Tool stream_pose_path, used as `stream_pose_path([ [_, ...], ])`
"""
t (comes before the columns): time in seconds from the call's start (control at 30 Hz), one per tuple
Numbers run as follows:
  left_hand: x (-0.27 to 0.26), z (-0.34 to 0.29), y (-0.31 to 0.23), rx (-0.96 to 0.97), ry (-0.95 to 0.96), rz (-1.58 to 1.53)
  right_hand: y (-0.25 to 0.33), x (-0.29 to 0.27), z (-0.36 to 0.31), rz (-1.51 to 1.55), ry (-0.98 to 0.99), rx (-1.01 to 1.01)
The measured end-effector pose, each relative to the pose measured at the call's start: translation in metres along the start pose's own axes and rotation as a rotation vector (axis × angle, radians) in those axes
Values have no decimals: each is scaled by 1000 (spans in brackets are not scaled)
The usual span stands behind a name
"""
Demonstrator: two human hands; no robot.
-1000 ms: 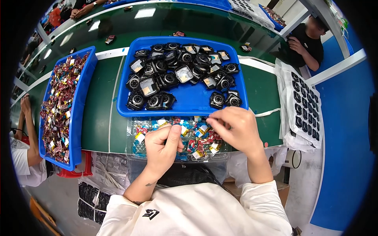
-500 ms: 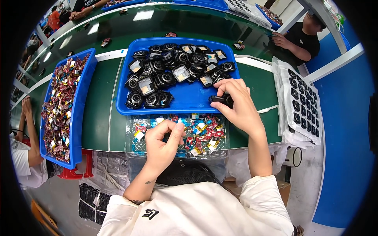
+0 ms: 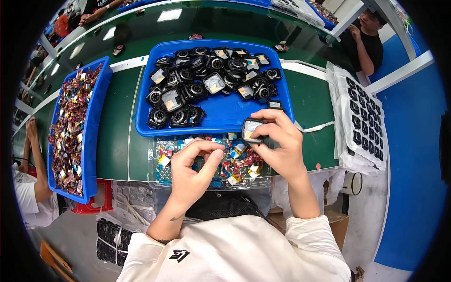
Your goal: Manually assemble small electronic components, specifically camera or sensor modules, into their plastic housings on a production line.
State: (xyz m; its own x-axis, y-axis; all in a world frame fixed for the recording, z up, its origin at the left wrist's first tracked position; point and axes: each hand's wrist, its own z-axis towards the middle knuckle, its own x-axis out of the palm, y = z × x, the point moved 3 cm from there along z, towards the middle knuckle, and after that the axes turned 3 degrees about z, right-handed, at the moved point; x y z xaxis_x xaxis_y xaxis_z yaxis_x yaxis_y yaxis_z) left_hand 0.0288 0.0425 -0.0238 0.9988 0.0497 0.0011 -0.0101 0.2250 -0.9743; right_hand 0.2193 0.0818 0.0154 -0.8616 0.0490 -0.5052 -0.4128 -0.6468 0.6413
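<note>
My right hand (image 3: pixel 278 143) holds a small black square part (image 3: pixel 252 130) with a pale face, just over the near rim of the blue tray (image 3: pixel 225 117). That tray is heaped with several black round and square parts (image 3: pixel 206 84). My left hand (image 3: pixel 192 169) hovers over a clear shallow tray (image 3: pixel 162 171) of small colourful pieces, its thumb and fingers pinched together; whether a small piece sits between them I cannot tell. Both forearms come up from my white top at the lower edge.
A long blue bin (image 3: pixel 89 141) of colourful small pieces lies at the left on the green bench (image 3: pixel 117 122). At the right a white sheet (image 3: pixel 361 117) carries rows of black parts. Other people sit at the left edge (image 3: pixel 28 188) and the far right (image 3: pixel 364 40).
My right hand reached into the blue tray, took one black square part and drew it back toward the clear tray. My left hand stayed over the clear tray.
</note>
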Motion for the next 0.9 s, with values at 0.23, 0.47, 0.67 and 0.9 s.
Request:
stream_pose_path([
  [0.23,4,-5,-34,293,189,778,-22,-4,6,-145,-67,134],
  [0.47,-6,-2,-20,267,185,632,-16,-5,13,-305,-52,82],
  [0.67,-9,1,-13,48,-76,114,41,5,-4,-51,-94,-181],
  [0.9,-8,-10,-18,86,-4,233,49,38,-28,-311,-5,-266],
])
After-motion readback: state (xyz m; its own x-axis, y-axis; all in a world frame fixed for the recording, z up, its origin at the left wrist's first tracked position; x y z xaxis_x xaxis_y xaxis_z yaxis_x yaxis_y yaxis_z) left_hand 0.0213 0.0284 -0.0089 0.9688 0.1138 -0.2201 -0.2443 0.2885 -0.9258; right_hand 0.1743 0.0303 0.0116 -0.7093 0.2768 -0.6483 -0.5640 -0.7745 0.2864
